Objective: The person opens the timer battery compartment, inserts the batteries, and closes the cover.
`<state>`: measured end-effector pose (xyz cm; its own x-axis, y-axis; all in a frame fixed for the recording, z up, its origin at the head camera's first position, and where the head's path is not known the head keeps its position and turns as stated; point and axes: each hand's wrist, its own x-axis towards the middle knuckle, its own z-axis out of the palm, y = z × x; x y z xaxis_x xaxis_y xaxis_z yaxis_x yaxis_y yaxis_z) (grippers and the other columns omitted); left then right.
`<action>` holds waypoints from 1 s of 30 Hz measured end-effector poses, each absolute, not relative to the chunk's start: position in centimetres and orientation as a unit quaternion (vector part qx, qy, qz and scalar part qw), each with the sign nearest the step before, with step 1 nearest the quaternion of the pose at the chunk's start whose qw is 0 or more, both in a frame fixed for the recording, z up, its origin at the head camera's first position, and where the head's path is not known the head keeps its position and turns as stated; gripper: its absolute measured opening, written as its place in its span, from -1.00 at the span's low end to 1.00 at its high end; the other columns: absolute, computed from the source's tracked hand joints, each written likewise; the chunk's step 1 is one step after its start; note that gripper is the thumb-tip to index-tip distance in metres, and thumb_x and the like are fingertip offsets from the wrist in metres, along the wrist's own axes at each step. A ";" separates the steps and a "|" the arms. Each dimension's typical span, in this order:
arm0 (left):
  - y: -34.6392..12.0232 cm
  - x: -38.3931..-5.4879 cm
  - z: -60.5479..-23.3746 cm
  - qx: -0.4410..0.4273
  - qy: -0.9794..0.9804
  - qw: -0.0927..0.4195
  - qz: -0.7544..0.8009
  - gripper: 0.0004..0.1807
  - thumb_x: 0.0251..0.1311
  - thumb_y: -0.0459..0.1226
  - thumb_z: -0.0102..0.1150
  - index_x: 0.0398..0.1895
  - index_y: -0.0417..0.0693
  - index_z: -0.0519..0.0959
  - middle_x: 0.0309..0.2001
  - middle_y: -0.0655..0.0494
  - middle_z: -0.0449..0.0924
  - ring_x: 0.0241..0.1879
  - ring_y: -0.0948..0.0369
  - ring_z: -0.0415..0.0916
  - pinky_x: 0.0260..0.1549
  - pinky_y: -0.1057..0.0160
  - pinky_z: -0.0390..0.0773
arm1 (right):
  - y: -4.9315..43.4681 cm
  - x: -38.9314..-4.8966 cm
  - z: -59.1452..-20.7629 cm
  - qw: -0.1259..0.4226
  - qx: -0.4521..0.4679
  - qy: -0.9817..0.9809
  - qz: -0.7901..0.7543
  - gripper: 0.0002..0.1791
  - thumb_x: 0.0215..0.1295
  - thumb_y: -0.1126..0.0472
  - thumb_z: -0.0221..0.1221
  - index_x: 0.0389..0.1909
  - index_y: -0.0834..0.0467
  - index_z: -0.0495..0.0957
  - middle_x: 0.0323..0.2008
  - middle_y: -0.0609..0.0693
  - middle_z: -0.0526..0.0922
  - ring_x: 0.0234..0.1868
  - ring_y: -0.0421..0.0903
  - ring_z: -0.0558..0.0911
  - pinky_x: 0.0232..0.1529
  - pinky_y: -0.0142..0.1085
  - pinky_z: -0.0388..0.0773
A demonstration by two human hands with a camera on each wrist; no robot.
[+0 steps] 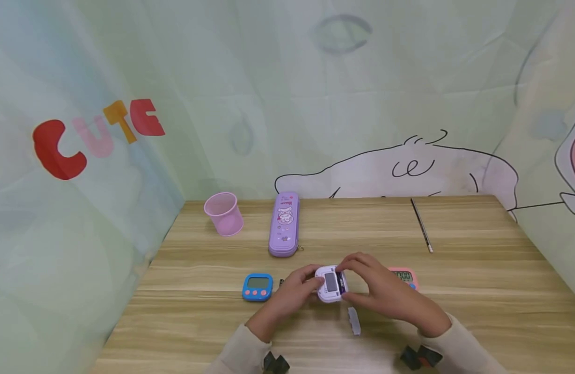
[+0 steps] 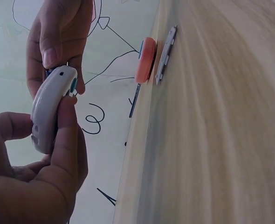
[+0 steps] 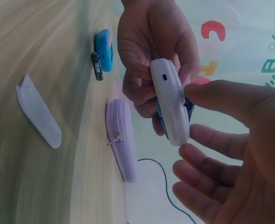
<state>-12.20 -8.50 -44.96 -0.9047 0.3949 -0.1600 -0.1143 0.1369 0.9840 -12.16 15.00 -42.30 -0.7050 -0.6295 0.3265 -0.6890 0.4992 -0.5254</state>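
My left hand [image 1: 294,291] grips a white digital timer [image 1: 326,296] by its left side, with the back facing up. A dark battery [image 1: 341,282] lies along the compartment at its right edge. The thumb and forefinger of my right hand [image 1: 378,285] pinch at the two ends of this battery; the other fingers spread loosely. In the right wrist view, the thumb presses at the battery's edge against the timer [image 3: 170,100]. A pale battery cover [image 1: 354,321] lies on the table just below the hands. Another small battery [image 3: 97,66] lies beside the blue timer, mostly behind my left hand in the head view.
The blue timer [image 1: 258,287] lies left of my hands, and a coral timer [image 1: 403,277] is partly hidden behind my right hand. Farther back are a pink cup [image 1: 224,214], a purple pencil case [image 1: 284,224] and a pencil [image 1: 421,225] on the wooden table [image 1: 175,322].
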 end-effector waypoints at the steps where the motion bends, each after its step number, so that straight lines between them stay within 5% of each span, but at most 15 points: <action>1: -8.5 -12.2 -44.9 0.095 0.726 0.197 0.652 -0.55 0.40 -0.25 0.00 0.27 -0.30 0.39 0.09 -0.08 0.50 -0.11 0.17 0.53 -0.09 0.13 0.64 | 15.0 -12.2 -42.3 0.041 0.381 -0.864 0.326 -0.47 0.16 0.06 0.38 0.13 0.06 0.48 0.11 -0.15 0.46 0.14 -0.13 0.46 0.13 -0.14 0.51; 9: -8.4 -12.2 -45.0 0.096 0.704 0.208 0.672 -0.55 0.39 -0.28 -0.02 0.27 -0.35 0.38 0.07 -0.12 0.51 -0.12 0.17 0.56 -0.07 0.12 0.63 | 15.5 -12.4 -42.3 0.009 0.370 -0.867 0.335 -0.38 0.31 -0.10 0.22 0.32 0.05 0.38 0.12 -0.10 0.51 0.04 -0.14 0.52 0.04 -0.13 0.56; 30: -8.4 -12.1 -45.4 0.080 0.686 0.237 0.683 -0.52 0.42 -0.25 -0.02 0.30 -0.35 0.36 0.06 -0.11 0.56 -0.10 0.15 0.59 -0.10 0.20 0.64 | 15.0 -13.1 -43.5 -0.092 0.341 -0.848 0.395 -0.45 0.35 -0.09 0.17 0.22 0.15 0.40 -0.18 -0.21 0.61 -0.15 -0.27 0.60 -0.10 -0.23 0.62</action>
